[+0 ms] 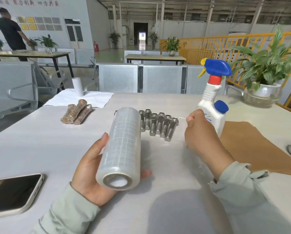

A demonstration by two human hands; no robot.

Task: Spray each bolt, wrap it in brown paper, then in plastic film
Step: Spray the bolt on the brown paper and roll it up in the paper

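I can read red Chinese characters along the top of the far wall [40, 12], above the framed plaques: "四方共赢" at the right end is fairly clear, while the groups to its left are blurred and cut off. The spray bottle [209, 105] carries a small blue-printed label low on its front, mostly behind my right hand [200, 132]; I cannot make out its words.

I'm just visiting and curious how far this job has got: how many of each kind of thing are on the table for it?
Wrapped bolts: 3
Bare bolts: about 7; the film roll hides some
Film roll, in the left hand: 1
Spray bottle: 1
Brown paper: 1 sheet
Total: about 13
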